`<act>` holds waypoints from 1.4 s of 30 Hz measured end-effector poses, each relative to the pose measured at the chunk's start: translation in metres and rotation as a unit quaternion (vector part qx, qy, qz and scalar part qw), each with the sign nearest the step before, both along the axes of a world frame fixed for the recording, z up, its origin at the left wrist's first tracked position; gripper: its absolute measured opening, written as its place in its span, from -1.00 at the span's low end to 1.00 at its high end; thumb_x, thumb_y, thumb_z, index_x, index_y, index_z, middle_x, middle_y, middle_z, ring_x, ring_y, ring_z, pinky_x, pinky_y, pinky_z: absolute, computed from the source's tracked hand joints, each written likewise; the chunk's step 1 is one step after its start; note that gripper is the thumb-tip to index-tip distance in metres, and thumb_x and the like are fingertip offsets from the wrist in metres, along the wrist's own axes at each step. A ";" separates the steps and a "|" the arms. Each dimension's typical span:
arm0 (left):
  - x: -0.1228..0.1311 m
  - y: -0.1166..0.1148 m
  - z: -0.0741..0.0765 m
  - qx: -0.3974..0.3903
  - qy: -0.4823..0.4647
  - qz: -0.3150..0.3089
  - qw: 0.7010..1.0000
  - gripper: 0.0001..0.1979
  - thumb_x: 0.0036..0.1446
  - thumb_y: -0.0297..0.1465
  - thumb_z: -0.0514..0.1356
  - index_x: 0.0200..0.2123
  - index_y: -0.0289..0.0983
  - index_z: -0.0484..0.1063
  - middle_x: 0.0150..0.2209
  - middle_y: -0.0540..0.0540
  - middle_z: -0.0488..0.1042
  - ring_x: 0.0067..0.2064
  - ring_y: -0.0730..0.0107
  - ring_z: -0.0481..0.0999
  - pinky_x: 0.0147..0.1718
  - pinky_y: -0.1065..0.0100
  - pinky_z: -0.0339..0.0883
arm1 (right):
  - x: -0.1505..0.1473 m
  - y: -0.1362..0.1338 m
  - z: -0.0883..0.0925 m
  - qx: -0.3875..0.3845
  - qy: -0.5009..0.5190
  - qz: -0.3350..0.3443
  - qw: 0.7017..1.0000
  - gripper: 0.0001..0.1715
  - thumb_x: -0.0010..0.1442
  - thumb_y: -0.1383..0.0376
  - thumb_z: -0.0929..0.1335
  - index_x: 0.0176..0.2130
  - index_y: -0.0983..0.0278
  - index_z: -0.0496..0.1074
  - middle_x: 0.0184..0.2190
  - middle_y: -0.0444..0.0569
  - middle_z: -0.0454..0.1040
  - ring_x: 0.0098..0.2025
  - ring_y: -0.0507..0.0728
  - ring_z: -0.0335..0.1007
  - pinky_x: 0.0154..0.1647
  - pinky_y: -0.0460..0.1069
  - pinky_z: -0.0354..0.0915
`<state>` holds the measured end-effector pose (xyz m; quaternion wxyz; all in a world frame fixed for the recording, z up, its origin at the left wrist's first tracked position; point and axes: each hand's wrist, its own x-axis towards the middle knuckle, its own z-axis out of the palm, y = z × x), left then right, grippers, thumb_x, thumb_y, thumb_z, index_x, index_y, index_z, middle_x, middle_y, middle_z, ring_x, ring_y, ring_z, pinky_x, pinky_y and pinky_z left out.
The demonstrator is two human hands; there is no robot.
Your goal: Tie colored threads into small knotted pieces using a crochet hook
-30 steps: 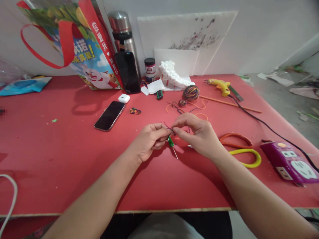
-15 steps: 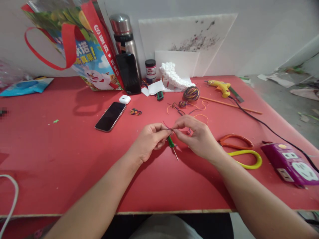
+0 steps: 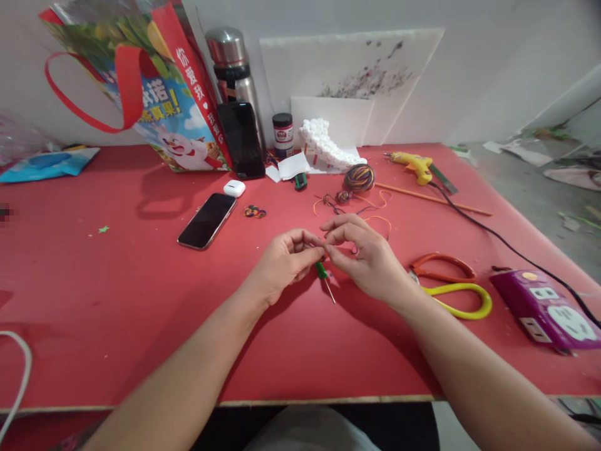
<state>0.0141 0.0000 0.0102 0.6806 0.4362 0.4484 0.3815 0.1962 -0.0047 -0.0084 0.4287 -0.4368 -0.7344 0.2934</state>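
My left hand [image 3: 292,258] is closed in a pinch above the table, thumb against the index finger, on a thin dark strand of yarn mostly hidden by the fingertips. My right hand [image 3: 360,255] meets it from the right, thumb and index tip pinched at the same spot, the other fingers loosely curled. Just below the fingertips a green-handled tool [image 3: 322,270] with a thin metal shaft points down toward me; its upper end is hidden by my left hand. Beyond my right hand lie a multicoloured yarn ball [image 3: 359,177] and a smaller tangle of yarn [image 3: 344,196].
Red-and-yellow-handled scissors [image 3: 457,299] and a purple box [image 3: 547,310] lie right. Behind are a yellow glue gun [image 3: 413,164], an orange stick [image 3: 441,200] and a thermos [image 3: 233,75]. A phone [image 3: 208,220] and a small knotted yarn piece [image 3: 255,212] are left.
My right fingers have lifted and spread slightly, while its thumb and index stay at the left fingertips. The pinkish strand end that stuck up between the hands no longer shows.
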 end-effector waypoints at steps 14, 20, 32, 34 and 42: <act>0.003 0.000 0.001 0.017 0.043 -0.010 0.999 -0.90 0.02 -0.43 0.28 -0.44 -0.27 0.39 -0.61 0.12 0.31 -0.65 0.63 0.16 -0.66 0.45 0.00 | -0.001 -0.002 -0.001 0.037 -0.039 0.023 0.998 -0.87 0.26 0.43 0.36 -0.29 0.20 0.37 0.03 0.14 0.46 0.08 0.23 0.49 0.12 0.19 0.42; 0.002 -0.001 0.000 0.059 0.055 -0.030 0.996 -0.91 -0.03 -0.40 0.23 -0.48 -0.25 0.36 -0.60 0.14 0.31 -0.62 0.64 0.16 -0.60 0.42 0.04 | -0.007 -0.005 -0.005 0.070 -0.030 0.025 0.997 -0.81 0.24 0.47 0.36 -0.27 0.18 0.31 0.11 0.14 0.39 0.10 0.23 0.46 0.12 0.22 0.41; 0.000 -0.001 0.002 0.004 0.050 -0.015 0.999 -0.90 -0.07 -0.40 0.24 -0.40 -0.24 0.41 -0.60 0.11 0.31 -0.64 0.59 0.15 -0.67 0.42 -0.05 | -0.004 0.000 -0.007 0.046 -0.004 -0.030 0.998 -0.87 0.24 0.42 0.36 -0.32 0.20 0.38 0.13 0.16 0.42 0.13 0.26 0.48 0.14 0.24 0.39; -0.001 0.000 0.001 -0.004 0.045 -0.016 0.999 -0.87 -0.04 -0.38 0.25 -0.35 -0.26 0.45 -0.62 0.11 0.29 -0.65 0.58 0.13 -0.68 0.42 -0.06 | -0.002 0.001 -0.006 0.038 0.004 -0.025 0.999 -0.89 0.25 0.40 0.37 -0.32 0.20 0.40 0.11 0.16 0.44 0.15 0.25 0.47 0.15 0.22 0.39; 0.000 0.001 0.002 0.012 0.035 -0.010 0.999 -0.81 -0.03 -0.31 0.37 -0.41 -0.28 0.46 -0.60 0.11 0.32 -0.64 0.63 0.08 -0.65 0.41 -0.09 | -0.003 -0.002 -0.003 0.023 0.006 -0.005 1.000 -0.91 0.30 0.36 0.37 -0.30 0.21 0.42 0.09 0.18 0.45 0.21 0.25 0.45 0.20 0.21 0.36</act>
